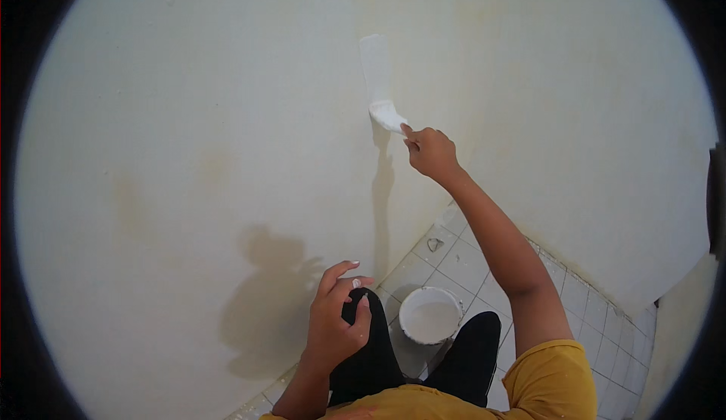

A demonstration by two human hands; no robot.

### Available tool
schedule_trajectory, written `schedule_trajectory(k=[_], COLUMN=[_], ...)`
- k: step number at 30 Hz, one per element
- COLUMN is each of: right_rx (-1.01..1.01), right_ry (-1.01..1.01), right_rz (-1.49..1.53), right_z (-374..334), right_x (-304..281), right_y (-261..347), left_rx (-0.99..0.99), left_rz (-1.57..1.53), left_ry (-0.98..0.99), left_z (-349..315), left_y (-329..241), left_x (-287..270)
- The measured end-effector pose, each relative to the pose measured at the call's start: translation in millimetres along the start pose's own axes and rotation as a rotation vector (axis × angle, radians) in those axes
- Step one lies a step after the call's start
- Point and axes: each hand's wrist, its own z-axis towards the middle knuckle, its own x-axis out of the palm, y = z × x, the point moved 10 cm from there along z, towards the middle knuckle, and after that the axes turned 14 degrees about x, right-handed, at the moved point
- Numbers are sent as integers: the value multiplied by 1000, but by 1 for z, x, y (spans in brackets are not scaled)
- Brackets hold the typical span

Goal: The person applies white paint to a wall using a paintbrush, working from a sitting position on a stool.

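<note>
A paintbrush coated in white paint is pressed against the pale wall. My right hand is closed around its handle, most of which the fingers hide. Directly above the bristles runs a fresh white stripe of paint, brighter than the wall around it. Over my left knee my left hand hangs with its fingers loosely bent and apart, open and holding nothing. A white spot shows on one of its fingers; I cannot tell if it is paint or a ring. Between my knees stands a white bucket with whitish paint in it.
Two walls meet at a corner ahead, right of the brush. White floor tiles with dark joints lie below, with a small wire-like loop near the corner. Yellowish stains mark the left wall. A dark object shows at the right rim.
</note>
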Motion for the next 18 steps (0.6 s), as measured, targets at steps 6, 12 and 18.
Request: schedule_trajectory(k=[6, 12, 18], right_rx=[-113, -167, -138], right_ry=[-6, -321, -494], right_rz=[-86, -10, 307], right_z=[10, 66, 82], right_x=[-27, -122, -187], right_y=[-5, 53, 81], left_rx=[-15, 5, 22], left_rz=[-38, -40, 11], left_ry=[82, 82, 92], left_z=[13, 12, 15], left_y=[-5, -7, -10], left_x=[11, 9, 8])
